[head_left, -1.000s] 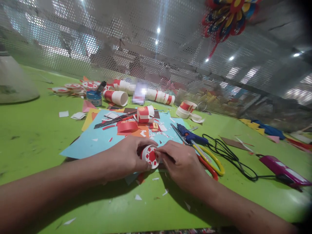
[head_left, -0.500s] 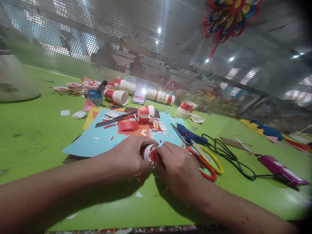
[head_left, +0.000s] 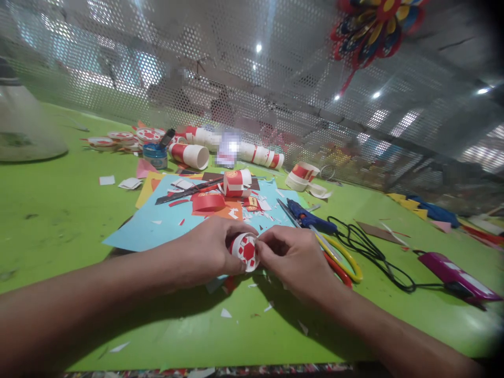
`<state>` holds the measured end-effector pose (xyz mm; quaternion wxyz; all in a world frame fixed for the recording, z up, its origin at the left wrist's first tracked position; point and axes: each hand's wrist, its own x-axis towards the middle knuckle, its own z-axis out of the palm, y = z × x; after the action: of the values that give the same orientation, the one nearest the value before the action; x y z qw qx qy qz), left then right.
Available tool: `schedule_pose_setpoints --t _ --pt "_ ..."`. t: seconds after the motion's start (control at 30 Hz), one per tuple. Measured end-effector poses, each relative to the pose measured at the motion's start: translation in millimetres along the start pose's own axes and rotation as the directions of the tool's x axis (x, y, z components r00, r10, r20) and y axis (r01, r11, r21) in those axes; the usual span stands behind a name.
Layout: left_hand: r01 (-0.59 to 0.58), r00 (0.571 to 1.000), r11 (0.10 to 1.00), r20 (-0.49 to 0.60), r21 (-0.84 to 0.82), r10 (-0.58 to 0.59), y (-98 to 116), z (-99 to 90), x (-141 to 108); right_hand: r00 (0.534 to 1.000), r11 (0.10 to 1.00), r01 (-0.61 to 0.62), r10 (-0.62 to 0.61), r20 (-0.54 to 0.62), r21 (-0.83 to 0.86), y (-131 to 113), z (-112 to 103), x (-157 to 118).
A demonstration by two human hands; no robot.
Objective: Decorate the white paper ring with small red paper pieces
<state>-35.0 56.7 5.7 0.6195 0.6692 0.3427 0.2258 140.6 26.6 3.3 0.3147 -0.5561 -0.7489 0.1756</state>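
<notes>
My left hand [head_left: 214, 249] is wrapped round a short white paper cup piece [head_left: 249, 252], tilted so its round end faces me. Red paper bits form a flower-like pattern on that end, a larger one in the middle and several around it. At the cup's right rim, the thumb and forefinger of my right hand [head_left: 289, 254] are pinched together. Whatever lies between those fingertips is too small to make out. Just beyond both hands is a light blue paper sheet [head_left: 134, 228]. Scissors [head_left: 340, 257] with yellow and red handles lie right of my right hand, partly hidden.
A blue glue gun [head_left: 311, 216] with a black cord lies at right, near a purple plug block [head_left: 452, 275]. Cut red-and-white cups [head_left: 237, 184], a black-handled cutter [head_left: 177, 195] and paper scraps cover the sheet. A blue jar [head_left: 155, 156] stands behind, left of more cups [head_left: 197, 156].
The cup piece has turned so its patterned end shows more fully. My right hand has drawn slightly right, its fingertips now at the rim instead of over the end.
</notes>
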Motion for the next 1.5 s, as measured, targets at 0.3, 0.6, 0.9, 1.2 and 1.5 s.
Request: schedule_pose_setpoints --t 0.3,0.6,0.9,1.2,1.5 --pt "0.019 1.0 1.0 0.004 0.025 -0.019 -2.9 -7.2 2.0 0.935 0.877 -0.344 0.29 0.203 0.334 -2.4 -14.7 10.1" --pt "0.016 0.999 1.0 0.03 -0.017 -0.016 0.2 -9.2 1.1 0.876 0.646 -0.479 0.309 0.37 0.595 12.5 -13.8 19.4" --pt "-0.03 0.999 0.989 0.037 0.146 0.025 2.6 -9.7 -2.7 0.955 0.895 -0.234 0.137 0.264 0.381 7.4 -18.2 16.7" --pt "-0.016 0.997 0.99 0.078 0.142 0.005 3.6 -4.2 -2.7 0.977 0.978 0.155 -0.172 0.125 0.136 -3.8 -16.5 6.7" --pt "0.006 0.997 1.0 0.073 0.02 -0.008 -4.5 -15.5 5.3 0.974 0.826 -0.13 0.002 0.227 0.548 14.7 -33.1 20.2"
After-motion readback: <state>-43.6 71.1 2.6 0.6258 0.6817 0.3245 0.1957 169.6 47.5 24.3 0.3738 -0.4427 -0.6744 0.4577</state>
